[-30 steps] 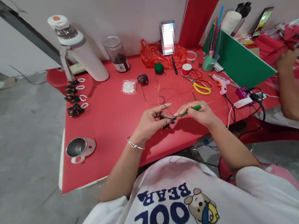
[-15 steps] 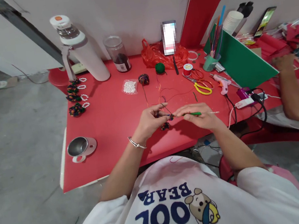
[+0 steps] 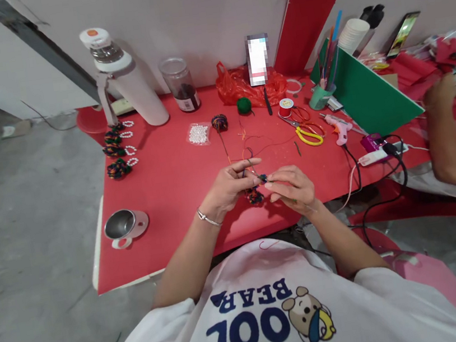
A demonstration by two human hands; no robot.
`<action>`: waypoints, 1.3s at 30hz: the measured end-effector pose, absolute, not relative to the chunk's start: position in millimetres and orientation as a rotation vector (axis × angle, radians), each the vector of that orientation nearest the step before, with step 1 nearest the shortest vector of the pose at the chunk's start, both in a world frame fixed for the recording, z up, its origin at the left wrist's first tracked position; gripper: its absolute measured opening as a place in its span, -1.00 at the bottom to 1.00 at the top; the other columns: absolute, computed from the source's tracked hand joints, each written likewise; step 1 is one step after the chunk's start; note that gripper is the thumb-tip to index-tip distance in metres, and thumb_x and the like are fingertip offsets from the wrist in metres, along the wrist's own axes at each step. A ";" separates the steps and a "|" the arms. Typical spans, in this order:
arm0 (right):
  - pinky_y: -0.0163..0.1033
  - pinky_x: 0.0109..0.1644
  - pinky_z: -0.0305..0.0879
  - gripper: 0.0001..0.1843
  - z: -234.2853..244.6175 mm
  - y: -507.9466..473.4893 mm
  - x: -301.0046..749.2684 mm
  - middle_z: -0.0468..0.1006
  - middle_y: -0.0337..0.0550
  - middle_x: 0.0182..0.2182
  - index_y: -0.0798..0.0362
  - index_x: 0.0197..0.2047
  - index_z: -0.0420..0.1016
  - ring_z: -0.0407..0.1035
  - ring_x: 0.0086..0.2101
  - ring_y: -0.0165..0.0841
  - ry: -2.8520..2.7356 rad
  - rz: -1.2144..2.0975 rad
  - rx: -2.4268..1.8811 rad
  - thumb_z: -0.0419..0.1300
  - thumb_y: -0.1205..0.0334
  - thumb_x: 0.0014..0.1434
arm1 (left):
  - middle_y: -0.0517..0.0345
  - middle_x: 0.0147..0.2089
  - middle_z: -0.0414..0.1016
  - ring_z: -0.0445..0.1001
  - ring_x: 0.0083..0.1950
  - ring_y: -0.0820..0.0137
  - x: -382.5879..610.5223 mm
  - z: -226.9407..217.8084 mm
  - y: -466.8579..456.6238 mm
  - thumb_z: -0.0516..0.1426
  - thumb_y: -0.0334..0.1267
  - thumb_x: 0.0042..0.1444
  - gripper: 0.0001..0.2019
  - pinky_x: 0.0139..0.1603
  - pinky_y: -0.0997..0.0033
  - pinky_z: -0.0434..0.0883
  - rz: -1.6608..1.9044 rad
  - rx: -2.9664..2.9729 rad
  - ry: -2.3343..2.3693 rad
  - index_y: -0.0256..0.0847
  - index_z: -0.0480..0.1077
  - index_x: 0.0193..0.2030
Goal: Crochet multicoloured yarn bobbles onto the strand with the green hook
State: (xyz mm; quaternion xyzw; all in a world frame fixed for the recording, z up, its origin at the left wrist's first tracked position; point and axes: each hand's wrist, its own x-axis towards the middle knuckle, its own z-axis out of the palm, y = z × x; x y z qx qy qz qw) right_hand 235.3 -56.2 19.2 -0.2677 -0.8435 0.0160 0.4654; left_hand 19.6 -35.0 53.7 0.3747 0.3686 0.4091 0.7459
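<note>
A small multicoloured crochet piece (image 3: 254,195) of dark yarn hangs beneath my fingers, over the front part of the red table (image 3: 162,186). My left hand (image 3: 232,186) pinches its upper part, and working yarn runs over the raised index finger. That strand leads back to a multicoloured yarn ball (image 3: 219,122). My right hand (image 3: 293,187) is closed, its thumb and fingertips meeting the work beside my left thumb. A crochet hook (image 3: 312,208) lies in this hand, mostly hidden, with only its thin pale end showing below the palm.
Behind my hands lie a bead packet (image 3: 198,134), green yarn ball (image 3: 244,106), scissors (image 3: 309,134) and red thread spool (image 3: 286,107). A glue gun (image 3: 338,128) and power strip (image 3: 382,154) are rightward; a mug (image 3: 126,225) stands left. A co-worker's arm (image 3: 445,129) is beyond the green board (image 3: 373,88).
My right hand has turned and drawn in, fingertips now at the work; the hook's green handle, earlier in plain view, is mostly covered. More of the crochet piece shows. The co-worker's hand has moved.
</note>
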 end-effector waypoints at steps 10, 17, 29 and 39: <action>-0.08 -0.08 0.47 -0.86 73.6 -42.7 251.2 0.70 -0.10 -0.30 -0.03 -0.16 0.67 0.56 -0.25 -0.28 -2.082 0.753 -0.656 0.25 0.22 0.32 | 0.15 -0.46 0.57 0.48 -0.44 0.46 10.7 57.4 -32.9 0.40 -0.43 -0.15 -0.53 -0.34 0.44 0.40 0.761 1.159 0.917 -0.38 0.58 0.00; -0.11 -0.18 0.53 -0.60 32.6 -53.4 231.8 0.65 -0.09 -0.26 -0.06 -0.18 0.69 0.57 -0.24 -0.27 -1.582 0.946 -0.822 0.16 -0.16 0.34 | 0.14 -0.39 0.57 0.51 -0.39 0.46 19.1 56.3 -36.2 0.44 -0.36 -0.17 -0.48 -0.33 0.47 0.43 0.897 0.988 0.761 -0.29 0.60 0.02; -0.07 -0.12 0.51 -0.71 10.5 -59.6 212.5 0.63 -0.12 -0.20 -0.18 -0.04 0.65 0.53 -0.18 -0.26 -1.782 0.110 -0.846 0.15 -0.05 0.37 | 0.21 -0.45 0.52 0.44 -0.44 0.52 39.8 37.7 -41.6 0.46 -0.29 -0.20 -0.49 -0.36 0.50 0.37 1.057 0.817 0.810 -0.30 0.61 -0.02; -0.06 -0.03 0.47 -0.61 55.9 -40.8 253.9 0.72 -0.16 -0.10 -0.23 0.13 0.59 0.52 -0.13 -0.26 -2.161 0.422 -0.588 0.37 0.17 0.22 | 0.20 -0.47 0.46 0.38 -0.46 0.52 12.6 54.7 -29.3 0.38 -0.41 -0.22 -0.57 -0.40 0.49 0.29 0.781 1.040 0.880 -0.35 0.64 -0.11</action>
